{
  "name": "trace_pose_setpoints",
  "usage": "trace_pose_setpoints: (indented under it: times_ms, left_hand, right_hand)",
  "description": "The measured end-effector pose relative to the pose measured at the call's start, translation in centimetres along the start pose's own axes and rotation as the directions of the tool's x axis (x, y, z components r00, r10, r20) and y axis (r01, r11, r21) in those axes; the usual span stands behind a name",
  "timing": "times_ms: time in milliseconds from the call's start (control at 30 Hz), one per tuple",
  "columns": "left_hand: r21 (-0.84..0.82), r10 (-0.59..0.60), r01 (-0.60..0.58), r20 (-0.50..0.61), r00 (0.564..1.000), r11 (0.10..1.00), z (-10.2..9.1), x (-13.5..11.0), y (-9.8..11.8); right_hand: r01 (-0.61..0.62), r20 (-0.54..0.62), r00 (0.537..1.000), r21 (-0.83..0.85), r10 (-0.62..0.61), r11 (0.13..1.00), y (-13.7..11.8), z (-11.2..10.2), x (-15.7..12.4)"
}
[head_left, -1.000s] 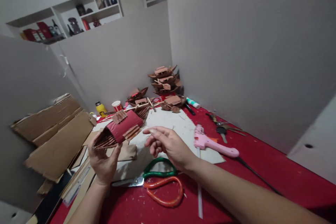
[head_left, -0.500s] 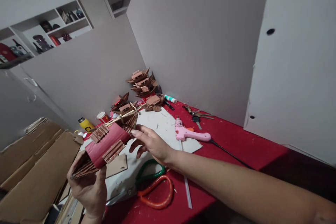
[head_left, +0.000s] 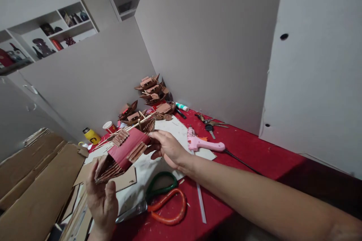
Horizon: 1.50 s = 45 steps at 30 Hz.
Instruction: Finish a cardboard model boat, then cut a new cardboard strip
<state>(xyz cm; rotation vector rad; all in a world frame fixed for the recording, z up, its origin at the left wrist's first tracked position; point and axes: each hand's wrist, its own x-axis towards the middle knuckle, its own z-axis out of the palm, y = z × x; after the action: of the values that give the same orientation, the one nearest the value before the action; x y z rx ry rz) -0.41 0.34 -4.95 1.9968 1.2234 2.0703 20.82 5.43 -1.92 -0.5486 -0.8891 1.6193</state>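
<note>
A model boat (head_left: 127, 148) made of brown cardboard strips with a red deck is held up above the table. My left hand (head_left: 102, 197) cups its lower left end from below, fingers curled around the hull. My right hand (head_left: 166, 148) grips the upper right end, thumb on top and fingers underneath. Thin wooden sticks jut from the boat's far end.
Scissors (head_left: 162, 199) with green and orange handles lie on the red table (head_left: 254, 158) below my hands. A pink glue gun (head_left: 203, 143), keys (head_left: 210, 124), finished cardboard boats (head_left: 151, 90), a paper cup (head_left: 109, 126), a yellow bottle (head_left: 90, 134) and cardboard sheets (head_left: 36, 180) surround the white work sheet (head_left: 175, 131).
My right hand moved left and closed on the boat's right end. The left hand shifted up under the hull, and the boat rose slightly. The view panned right earlier.
</note>
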Motion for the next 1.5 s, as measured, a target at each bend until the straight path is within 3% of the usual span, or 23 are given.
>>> trace_pose_setpoints:
  times_ms: [100, 233, 400, 500, 700, 867, 1067, 1500]
  left_hand:
    - [-0.090, -0.071, 0.071, 0.001, 0.997, 0.993, 0.0, 0.6, 0.2]
    - [-0.180, -0.226, 0.207, -0.092, 0.970, 0.962, -0.2, 1.5, 0.3]
    - [-0.003, -0.348, 0.350, -0.133, 0.928, 0.937, -0.3, 1.9, 0.5]
    - [0.057, -0.318, 0.328, -0.137, 0.938, 0.943, -0.3, 1.9, 0.4]
    - [-0.068, -0.236, 0.226, -0.226, 0.945, 0.972, -0.3, 2.1, -0.4]
    - [-0.070, -0.276, 0.271, -0.077, 0.958, 0.960, 0.2, 1.6, -0.9]
    - [-0.125, -0.330, 0.348, 0.145, 0.933, 0.929, 1.3, 0.8, -0.1]
    - [-0.165, -0.363, 0.390, 0.174, 0.915, 0.906, 1.1, 0.5, -0.4]
  right_hand:
    - [-0.002, -0.071, 0.997, -0.024, 0.000, 1.000, -0.7, -0.5, 0.6]
    - [0.036, -0.133, 0.990, -0.037, -0.041, 0.999, -1.2, -0.9, 1.2]
    - [0.081, -0.162, 0.983, -0.043, -0.087, 0.996, -0.9, -0.8, 1.2]
    - [0.119, -0.169, 0.978, -0.053, -0.127, 0.991, -0.7, -0.6, 1.1]
    - [0.167, -0.181, 0.969, -0.034, -0.170, 0.985, -0.6, -0.7, 1.1]
    - [0.135, -0.160, 0.978, 0.002, -0.133, 0.991, -0.4, -0.9, 1.2]
    - [0.071, -0.130, 0.989, 0.025, -0.067, 0.997, 0.0, -0.4, 0.6]
    - [-0.049, -0.044, 0.998, -0.016, 0.048, 0.999, 0.6, -0.2, 0.3]
